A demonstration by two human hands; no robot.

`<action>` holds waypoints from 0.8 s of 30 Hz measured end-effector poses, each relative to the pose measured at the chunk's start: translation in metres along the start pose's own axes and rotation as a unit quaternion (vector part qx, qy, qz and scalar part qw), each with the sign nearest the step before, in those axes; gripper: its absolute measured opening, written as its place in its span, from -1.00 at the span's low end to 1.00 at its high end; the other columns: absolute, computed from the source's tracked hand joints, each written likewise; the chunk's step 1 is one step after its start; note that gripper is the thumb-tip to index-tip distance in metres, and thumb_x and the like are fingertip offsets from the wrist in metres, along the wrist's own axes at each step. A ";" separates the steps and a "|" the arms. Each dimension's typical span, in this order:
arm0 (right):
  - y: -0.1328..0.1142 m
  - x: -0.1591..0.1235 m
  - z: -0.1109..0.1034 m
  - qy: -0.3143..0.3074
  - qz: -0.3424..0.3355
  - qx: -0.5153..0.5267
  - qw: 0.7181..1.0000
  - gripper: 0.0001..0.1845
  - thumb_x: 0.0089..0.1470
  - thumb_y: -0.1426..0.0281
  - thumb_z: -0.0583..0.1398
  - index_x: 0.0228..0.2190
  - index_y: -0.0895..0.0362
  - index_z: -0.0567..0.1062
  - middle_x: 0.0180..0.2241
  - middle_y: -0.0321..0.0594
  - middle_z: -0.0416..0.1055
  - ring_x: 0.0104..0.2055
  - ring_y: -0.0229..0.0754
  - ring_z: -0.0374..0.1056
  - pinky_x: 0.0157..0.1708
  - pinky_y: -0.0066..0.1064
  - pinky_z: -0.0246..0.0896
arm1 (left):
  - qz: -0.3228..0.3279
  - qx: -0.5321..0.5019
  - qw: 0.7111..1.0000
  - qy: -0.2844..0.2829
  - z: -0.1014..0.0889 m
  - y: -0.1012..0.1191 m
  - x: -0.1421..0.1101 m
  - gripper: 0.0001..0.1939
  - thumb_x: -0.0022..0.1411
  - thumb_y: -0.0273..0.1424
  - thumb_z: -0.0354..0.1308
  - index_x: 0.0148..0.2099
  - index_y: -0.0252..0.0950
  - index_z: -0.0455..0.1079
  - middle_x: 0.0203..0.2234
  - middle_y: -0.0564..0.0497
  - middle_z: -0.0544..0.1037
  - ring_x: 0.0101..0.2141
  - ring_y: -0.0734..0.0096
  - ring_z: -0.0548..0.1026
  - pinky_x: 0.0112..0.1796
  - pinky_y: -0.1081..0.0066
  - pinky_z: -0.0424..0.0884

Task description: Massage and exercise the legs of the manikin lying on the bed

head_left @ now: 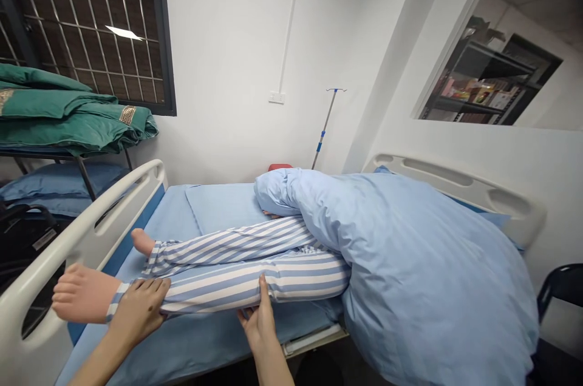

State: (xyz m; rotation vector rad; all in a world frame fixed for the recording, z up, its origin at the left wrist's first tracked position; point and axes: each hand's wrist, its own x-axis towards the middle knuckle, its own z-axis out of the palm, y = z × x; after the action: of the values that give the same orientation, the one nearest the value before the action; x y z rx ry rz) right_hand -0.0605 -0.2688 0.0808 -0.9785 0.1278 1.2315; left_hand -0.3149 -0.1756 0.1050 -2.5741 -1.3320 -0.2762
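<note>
The bare left hand (pixel 139 308) is curling over the ankle end of the near leg in blue-and-white striped cloth trousers (pixel 209 290), stretching over a light-blue fabric sheet (pixel 228 207); the bare right hand (pixel 260 320) is cupping that leg's underside by the knee. Open sheet is reaching beyond the matching far leg (pixel 228 246). Two bare feet (pixel 88 292) are resting near one curved cream plastic footboard (pixel 68 246), past the near leg's ankle; one puffy light-blue quilt (pixel 423 270) is covering its upper end.
</note>
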 end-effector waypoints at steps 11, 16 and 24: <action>0.047 0.029 -0.010 0.013 0.011 0.023 1.000 -0.47 -0.40 0.12 0.36 -0.30 0.00 0.44 -0.13 -0.21 0.42 -0.16 -0.04 0.34 -0.35 -0.28 0.27 | -0.002 0.014 0.997 -0.072 0.011 -0.003 -0.008 -0.52 -0.11 -0.55 -0.04 -0.07 -0.28 0.33 -0.22 -0.12 0.48 -0.17 0.13 0.35 -0.15 0.22 0.15; 0.060 0.040 -0.019 0.006 0.017 0.021 1.000 -0.47 -0.40 0.12 0.36 -0.30 0.01 0.42 -0.14 -0.23 0.42 -0.10 -0.03 0.31 -0.29 -0.26 0.26 | -0.010 0.010 0.996 -0.087 0.038 -0.004 -0.011 -0.48 -0.13 -0.58 -0.07 -0.04 -0.29 0.33 -0.22 -0.13 0.47 -0.19 0.15 0.35 -0.18 0.23 0.16; 0.068 0.052 -0.042 -0.026 0.039 -0.013 0.999 -0.51 -0.28 0.08 0.30 -0.25 -0.03 0.38 -0.14 -0.29 0.41 -0.14 -0.13 0.33 -0.30 -0.36 0.25 | -0.001 0.005 0.992 -0.129 0.065 -0.009 -0.010 -0.41 -0.17 -0.60 -0.07 -0.01 -0.27 0.31 -0.21 -0.13 0.46 -0.19 0.14 0.35 -0.20 0.23 0.16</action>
State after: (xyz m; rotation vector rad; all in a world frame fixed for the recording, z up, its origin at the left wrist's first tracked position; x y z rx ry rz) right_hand -0.0805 -0.2596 -0.0116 -0.9708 0.1109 1.3327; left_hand -0.3237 -0.1592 0.0410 -2.6718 -1.4126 0.0657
